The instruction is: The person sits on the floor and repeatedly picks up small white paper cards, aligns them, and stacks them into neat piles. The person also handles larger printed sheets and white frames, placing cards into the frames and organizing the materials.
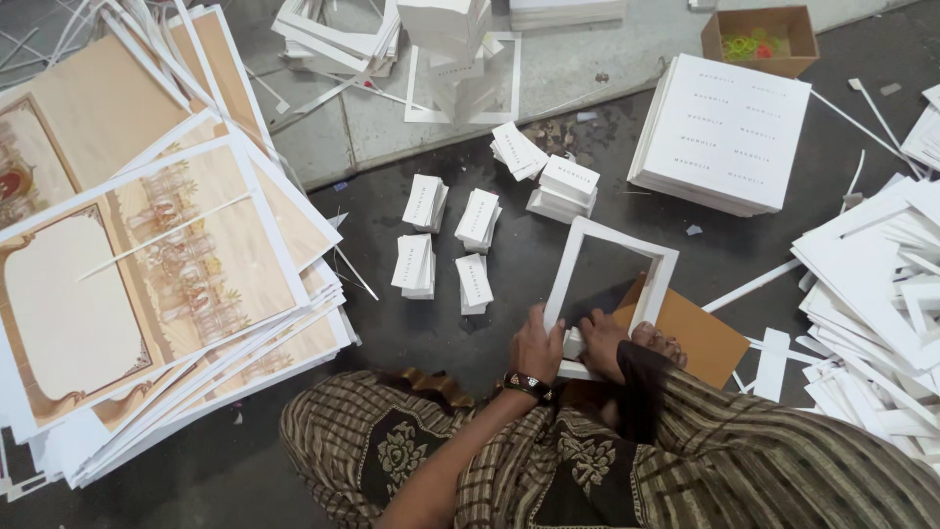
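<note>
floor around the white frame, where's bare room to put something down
Bare dark floor lies left of the left hand, between the small white card stacks and the printed sheet pile. Another patch sits between the white frame and the big white sheet stack. It is crowded on the right, where white offcuts pile up beside the right hand.

A dark floor was covered with paper goods. On the left lay a sprawling heap of large printed sheets [147,284] in cream and tan with ornate borders. Four small stacks of white cards [446,255] sat in the middle, with more card bundles [548,176] just above them. A tall pile of white sheets [725,132] lay at upper right, beside a small cardboard box [761,39] holding bright rubber bands. White offcut frames [881,304] crowded the right edge.
</note>
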